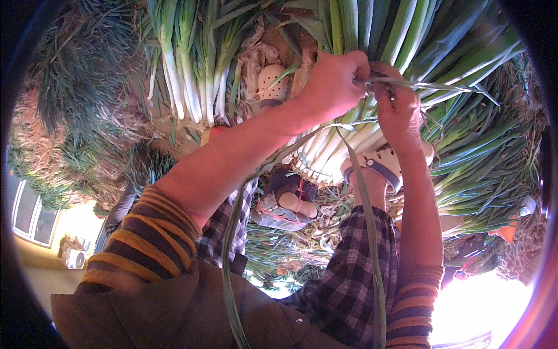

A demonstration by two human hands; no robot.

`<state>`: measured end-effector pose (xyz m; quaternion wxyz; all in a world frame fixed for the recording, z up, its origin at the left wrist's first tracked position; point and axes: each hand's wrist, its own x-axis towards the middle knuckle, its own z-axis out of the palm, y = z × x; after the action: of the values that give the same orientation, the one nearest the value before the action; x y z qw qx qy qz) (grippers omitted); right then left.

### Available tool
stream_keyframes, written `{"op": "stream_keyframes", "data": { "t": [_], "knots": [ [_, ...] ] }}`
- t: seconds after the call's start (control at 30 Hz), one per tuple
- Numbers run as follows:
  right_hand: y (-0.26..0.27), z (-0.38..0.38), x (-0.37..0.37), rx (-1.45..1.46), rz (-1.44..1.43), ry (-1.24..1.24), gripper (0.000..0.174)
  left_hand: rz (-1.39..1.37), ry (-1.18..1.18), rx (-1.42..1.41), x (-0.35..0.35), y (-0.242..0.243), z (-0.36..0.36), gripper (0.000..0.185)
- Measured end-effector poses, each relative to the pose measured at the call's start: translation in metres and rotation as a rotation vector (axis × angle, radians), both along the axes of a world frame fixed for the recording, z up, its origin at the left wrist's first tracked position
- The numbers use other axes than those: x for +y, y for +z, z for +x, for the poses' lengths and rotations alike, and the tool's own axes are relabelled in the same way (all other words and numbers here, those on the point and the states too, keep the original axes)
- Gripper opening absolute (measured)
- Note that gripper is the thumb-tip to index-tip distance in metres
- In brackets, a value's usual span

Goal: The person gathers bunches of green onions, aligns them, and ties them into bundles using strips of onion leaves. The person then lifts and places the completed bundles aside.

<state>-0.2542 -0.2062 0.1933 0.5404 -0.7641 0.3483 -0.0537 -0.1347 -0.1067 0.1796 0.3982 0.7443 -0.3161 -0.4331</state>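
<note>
A thick bunch of long green onions (322,157) lies in front of me, white root ends towards me and green leaves pointing away. Over its stalks, my left hand (338,85) pinches a flat green leaf strip (440,86) close to my right hand (397,102), whose fingers are closed on the same strip. Another long strip (370,218) crosses the bunch lower down, and its ends hang towards me. Whether a knot is tied between my fingers cannot be told.
Another green onion bundle (192,87) lies at the upper left. A perforated clog (272,83) is beside it; my other clog (383,168) touches the bunch's right side. More onions (475,161) are heaped at the right, and leafy piles (87,65) at the left.
</note>
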Motion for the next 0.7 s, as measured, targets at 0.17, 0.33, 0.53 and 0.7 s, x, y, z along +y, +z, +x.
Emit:
{"op": "stream_keyframes", "data": {
  "t": [0.17, 0.33, 0.53, 0.7],
  "knots": [
    [-0.008, 0.005, 0.006, 0.027, -0.040, -0.002, 0.021, -0.098, -0.039, -0.419, -0.007, -0.001, -0.005, 0.022],
    [-0.009, 0.004, 0.000, 0.142, 0.051, -0.129, 0.019, -0.097, 0.038, -0.538, -0.010, -0.009, -0.016, 0.023],
    [-0.003, 0.004, -0.023, 0.152, 0.085, 0.193, 0.023, -0.141, -0.017, -0.548, 0.001, -0.012, -0.009, 0.017],
    [0.001, 0.004, -0.026, 0.230, 0.024, 0.273, 0.014, -0.160, -0.207, -0.595, 0.004, -0.009, 0.001, 0.015]
  ]
}}
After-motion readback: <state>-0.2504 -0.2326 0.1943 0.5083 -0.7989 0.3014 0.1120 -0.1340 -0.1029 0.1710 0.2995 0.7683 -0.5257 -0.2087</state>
